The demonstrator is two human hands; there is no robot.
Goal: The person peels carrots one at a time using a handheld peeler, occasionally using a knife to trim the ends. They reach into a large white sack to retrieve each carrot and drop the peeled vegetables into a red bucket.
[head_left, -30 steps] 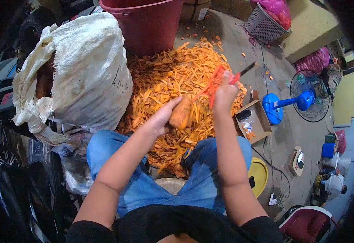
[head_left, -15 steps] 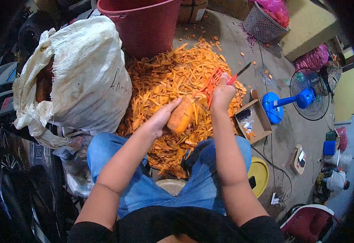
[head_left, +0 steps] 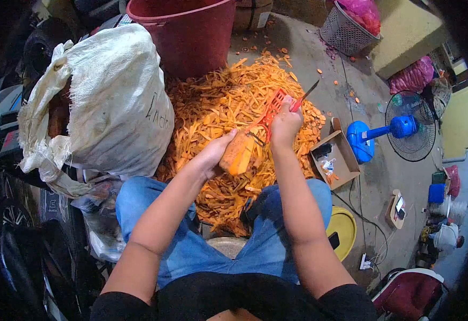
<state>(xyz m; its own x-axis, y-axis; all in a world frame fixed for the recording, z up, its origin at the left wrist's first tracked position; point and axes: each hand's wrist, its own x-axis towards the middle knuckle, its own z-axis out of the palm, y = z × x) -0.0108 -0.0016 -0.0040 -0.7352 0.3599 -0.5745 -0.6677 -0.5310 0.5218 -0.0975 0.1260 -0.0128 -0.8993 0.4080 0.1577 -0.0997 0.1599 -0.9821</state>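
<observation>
My left hand (head_left: 212, 154) is closed around the lower left side of a thick carrot (head_left: 238, 156). Brownish skin covers part of it, and a bright orange strip shows on its right side. In my right hand (head_left: 286, 127) is a red peeler (head_left: 272, 108) with a lattice-like handle, its blade end at the carrot's upper right. The same fist also holds a small knife (head_left: 311, 88) with a red handle, its dark blade pointing up and right. Below both hands spreads a large heap of orange peelings (head_left: 207, 115).
A white woven sack (head_left: 116, 101) stands at left, beside a dark red tub (head_left: 188, 43). On the right are a cardboard box (head_left: 346, 160), a blue fan (head_left: 389, 131), a yellow lid (head_left: 346, 230) and cables. A basket (head_left: 346, 32) with pink bags stands farther back. Another person (head_left: 445, 238) is at far right.
My right hand has moved left and slightly down, bringing the peeler to the carrot. The carrot has turned a little in my left hand, showing a brighter strip.
</observation>
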